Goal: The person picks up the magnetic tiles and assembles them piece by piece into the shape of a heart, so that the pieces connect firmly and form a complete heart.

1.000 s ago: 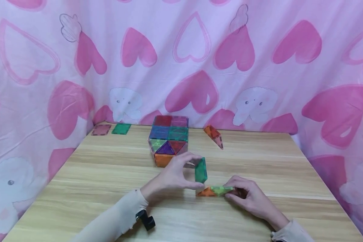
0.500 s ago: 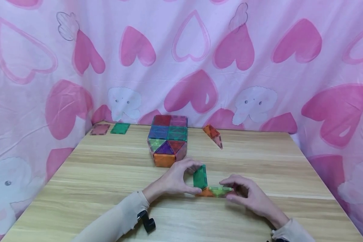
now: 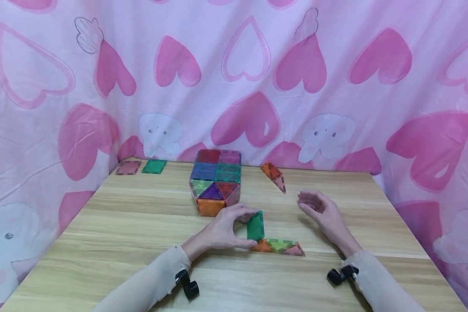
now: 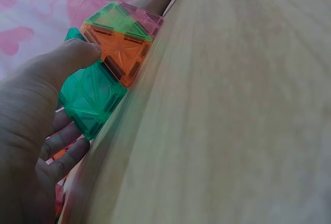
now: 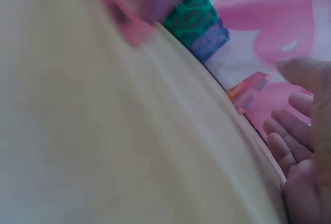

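Note:
My left hand (image 3: 222, 229) holds a green square magnetic tile (image 3: 255, 226) on edge, thumb on the near side and fingers behind. The tile touches a row of joined triangular tiles: orange (image 4: 120, 50), lime green (image 3: 279, 245) and pink (image 3: 295, 250). In the left wrist view the row appears to stand upright on the table, the thumb tip reaching the orange triangle. My right hand (image 3: 323, 216) is off the row with nothing in it, fingers loosely bent. It is nearest to some joined orange (image 3: 271, 170) and pink triangles further back.
Behind my left hand stands a box-like build of coloured tiles (image 3: 217, 172), with an orange front panel (image 3: 211, 207). A pink square tile (image 3: 128, 167) and a second green square tile (image 3: 154, 166) lie at the back left. A heart-patterned curtain (image 3: 238, 78) borders the wooden table (image 3: 140, 229).
My left hand has lowered the green tile against the orange end of the row. My right hand has let go of the pink triangle and moved away from me, towards the back.

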Motion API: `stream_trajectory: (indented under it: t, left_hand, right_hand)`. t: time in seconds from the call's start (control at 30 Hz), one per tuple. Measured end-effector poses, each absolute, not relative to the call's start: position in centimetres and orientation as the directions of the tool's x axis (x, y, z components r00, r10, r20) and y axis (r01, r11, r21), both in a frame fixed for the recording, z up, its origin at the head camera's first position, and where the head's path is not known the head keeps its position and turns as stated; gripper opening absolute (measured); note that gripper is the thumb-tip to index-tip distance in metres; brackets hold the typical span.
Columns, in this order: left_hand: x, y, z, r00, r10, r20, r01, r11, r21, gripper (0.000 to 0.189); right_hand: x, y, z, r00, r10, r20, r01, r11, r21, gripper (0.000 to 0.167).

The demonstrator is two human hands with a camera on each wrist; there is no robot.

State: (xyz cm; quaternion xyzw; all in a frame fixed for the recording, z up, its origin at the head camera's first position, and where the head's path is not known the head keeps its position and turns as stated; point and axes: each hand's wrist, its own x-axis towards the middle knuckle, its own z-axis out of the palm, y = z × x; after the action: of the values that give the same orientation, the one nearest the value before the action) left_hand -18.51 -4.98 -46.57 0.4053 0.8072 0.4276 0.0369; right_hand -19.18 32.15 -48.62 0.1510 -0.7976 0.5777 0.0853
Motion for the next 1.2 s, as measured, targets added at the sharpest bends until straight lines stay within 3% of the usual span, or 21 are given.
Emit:
stream_trajectory:
  t: [0.23,0.4,0.87,1.2]
  left_hand:
    - [-18.6,-5.0,-46.8,-0.669,0.685,0.288,0.617,0.296,0.729,0.079]
    - [-18.6,-5.2,-46.9,-0.674,0.681,0.286,0.613,0.300,0.730,0.078]
    - [-18.6,-5.1,-46.9,-0.667,0.682,0.299,0.623,0.291,0.726,0.077]
    - [-18.7,-5.2,-47.0,-0.665,0.680,0.310,0.632,0.290,0.719,0.077]
  right_hand:
    - [-23.4,30.7,-48.6,-0.943,-0.208,0.260,-0.310,0.265,-0.913,0.069]
    - [-25.0,29.7,-48.6,-0.943,-0.234,0.237,-0.299,0.284,-0.911,0.074]
    - [-27.4,28.5,-48.1,-0.946,-0.191,0.262,-0.324,0.498,-0.805,0.056]
    - [-26.5,29.2,-48.5,-0.935,-0.145,0.323,-0.351,0.497,-0.794,0.044]
